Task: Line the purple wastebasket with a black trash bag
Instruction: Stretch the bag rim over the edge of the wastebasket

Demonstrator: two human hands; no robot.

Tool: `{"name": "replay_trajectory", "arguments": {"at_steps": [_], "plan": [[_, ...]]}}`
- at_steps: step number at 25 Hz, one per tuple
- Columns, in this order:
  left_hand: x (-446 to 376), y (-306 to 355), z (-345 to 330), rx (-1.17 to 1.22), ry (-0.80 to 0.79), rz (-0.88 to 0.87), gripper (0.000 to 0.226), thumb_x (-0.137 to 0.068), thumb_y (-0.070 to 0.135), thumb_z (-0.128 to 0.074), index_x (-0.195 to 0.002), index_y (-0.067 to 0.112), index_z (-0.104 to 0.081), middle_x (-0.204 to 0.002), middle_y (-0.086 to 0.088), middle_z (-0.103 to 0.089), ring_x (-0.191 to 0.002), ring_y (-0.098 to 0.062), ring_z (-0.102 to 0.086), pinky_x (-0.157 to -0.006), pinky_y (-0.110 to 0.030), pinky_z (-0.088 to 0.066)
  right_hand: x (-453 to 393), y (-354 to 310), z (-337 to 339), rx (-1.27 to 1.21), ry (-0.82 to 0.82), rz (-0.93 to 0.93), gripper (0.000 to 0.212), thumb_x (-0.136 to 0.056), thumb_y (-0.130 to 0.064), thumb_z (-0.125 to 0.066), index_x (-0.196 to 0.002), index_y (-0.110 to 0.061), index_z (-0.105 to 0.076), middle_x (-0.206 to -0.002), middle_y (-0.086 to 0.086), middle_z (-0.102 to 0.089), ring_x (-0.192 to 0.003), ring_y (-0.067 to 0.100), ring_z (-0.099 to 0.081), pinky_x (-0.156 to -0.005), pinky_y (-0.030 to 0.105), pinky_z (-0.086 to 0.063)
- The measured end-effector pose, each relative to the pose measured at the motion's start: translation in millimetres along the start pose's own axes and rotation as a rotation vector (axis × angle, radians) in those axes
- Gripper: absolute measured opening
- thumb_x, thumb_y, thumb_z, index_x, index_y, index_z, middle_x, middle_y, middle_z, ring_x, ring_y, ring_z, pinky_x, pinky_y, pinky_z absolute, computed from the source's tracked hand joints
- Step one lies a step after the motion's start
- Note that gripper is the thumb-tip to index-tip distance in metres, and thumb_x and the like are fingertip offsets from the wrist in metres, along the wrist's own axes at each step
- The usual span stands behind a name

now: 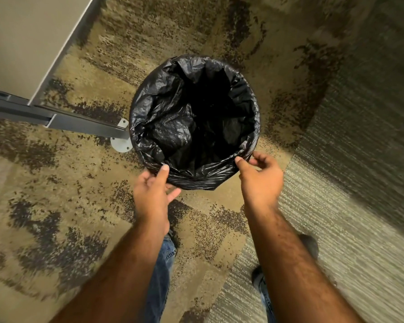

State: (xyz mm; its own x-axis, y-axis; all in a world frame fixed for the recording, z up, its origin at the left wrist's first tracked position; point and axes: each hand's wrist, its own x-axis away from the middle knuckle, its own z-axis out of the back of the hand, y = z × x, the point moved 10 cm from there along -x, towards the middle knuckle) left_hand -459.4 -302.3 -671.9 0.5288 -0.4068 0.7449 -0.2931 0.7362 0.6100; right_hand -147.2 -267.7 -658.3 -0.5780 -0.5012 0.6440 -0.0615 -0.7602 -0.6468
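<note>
Desk leg [84,125] and foot plate [121,143] touched bag [163,108] at frame left. Bin hidden under bag. Left hand [153,194] and right hand [260,177] pinched near rim.

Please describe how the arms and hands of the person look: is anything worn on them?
Both arms are bare, with no sleeves in view. The left hand and right hand wear no gloves, and I see no rings, watch or bracelet. The forearms have dark hair. The nails on the fingers are short.

carpet [56,183]: mottled tan-brown | desk leg [84,123]: grey (round foot plate) | jeans [160,276]: blue
</note>
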Motion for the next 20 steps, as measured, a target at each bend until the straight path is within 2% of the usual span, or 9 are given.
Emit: {"name": "replay_trajectory", "arguments": {"at_steps": [2, 5, 7, 10, 12, 16, 20], "plan": [[11.0, -18.4, -7.8, 0.052, -0.019, 0.079, 0.063, -0.091, 0.02, -0.08, -0.148, 0.009, -0.053, -0.113, -0.012, -0.071, -0.09, -0.017, -0.076, -0.082, -0.038, -0.067, 0.5, 10.6, -2.4, -0.084, -0.011, -0.07, 0.037, -0.088, -0.015, -0.086, -0.122, -0.012, -0.073, -0.098, 0.001, -0.077, -0.088, 0.014, -0.076, -0.085, 0.034, -0.067], [23.1, -39.2, -13.8, 0.255, -0.012, 0.165, 0.067, -0.083, 0.011, -0.083, -0.144, 0.004, -0.056, -0.135, -0.021, -0.069, -0.109, -0.027, -0.076, -0.091, -0.036, -0.065, -0.8, 24.1, -1.7, -0.342, -0.004, -0.2, 0.032, -0.085, 0.003, -0.085, -0.115, -0.005, -0.075, -0.096, 0.009, -0.082, -0.094, 0.024, -0.082, -0.081, 0.03, -0.067], [33.3, -51.5, -20.3, 0.341, -0.063, 0.203, 0.064, -0.08, 0.008, -0.083, -0.139, 0.003, -0.058, -0.128, -0.021, -0.073, -0.106, -0.027, -0.078, -0.087, -0.034, -0.065, -1.5, 25.5, 1.8, -0.399, 0.0, -0.221, 0.027, -0.082, 0.007, -0.085, -0.105, -0.003, -0.077, -0.087, 0.008, -0.082, -0.088, 0.024, -0.082, -0.076, 0.027, -0.066], [45.9, -67.4, -29.9, 0.318, -0.136, 0.257, 0.042, -0.084, 0.003, -0.079, -0.123, 0.002, -0.066, -0.111, -0.02, -0.08, -0.099, -0.029, -0.08, -0.078, -0.033, -0.066, -3.7, 22.9, 5.4, -0.383, -0.03, -0.194, 0.019, -0.083, 0.008, -0.084, -0.095, -0.005, -0.078, -0.079, 0.004, -0.081, -0.079, 0.02, -0.08, -0.069, 0.023, -0.063], [44.8, -72.4, -31.1, 0.324, -0.125, 0.27, 0.032, -0.087, -0.002, -0.076, -0.118, -0.001, -0.068, -0.108, -0.02, -0.08, -0.097, -0.029, -0.081, -0.076, -0.032, -0.066, -6.5, 21.6, 6.6, -0.399, -0.07, -0.182, 0.019, -0.085, 0.009, -0.082, -0.091, -0.008, -0.077, -0.077, 0.004, -0.08, -0.076, 0.017, -0.078, -0.067, 0.023, -0.063], [42.3, -77.2, -30.8, 0.291, -0.108, 0.253, 0.025, -0.088, -0.007, -0.074, -0.111, 0.0, -0.069, -0.103, -0.018, -0.079, -0.095, -0.029, -0.081, -0.077, -0.033, -0.066, -12.9, 27.2, 7.9, -0.43, -0.153, -0.221, 0.019, -0.088, 0.011, -0.077, -0.095, -0.006, -0.074, -0.081, 0.006, -0.078, -0.075, 0.016, -0.078, -0.071, 0.026, -0.067], [38.5, -76.3, -42.2, 0.172, -0.136, 0.201, 0.017, -0.088, -0.01, -0.074, -0.096, 0.004, -0.074, -0.096, -0.012, -0.083, -0.092, -0.023, -0.082, -0.079, -0.031, -0.066, -20.2, 36.9, 3.9, -0.41, -0.167, -0.298, 0.018, -0.093, 0.013, -0.069, -0.099, -0.003, -0.072, -0.087, 0.008, -0.078, -0.074, 0.015, -0.078, -0.066, 0.024, -0.065]]}}
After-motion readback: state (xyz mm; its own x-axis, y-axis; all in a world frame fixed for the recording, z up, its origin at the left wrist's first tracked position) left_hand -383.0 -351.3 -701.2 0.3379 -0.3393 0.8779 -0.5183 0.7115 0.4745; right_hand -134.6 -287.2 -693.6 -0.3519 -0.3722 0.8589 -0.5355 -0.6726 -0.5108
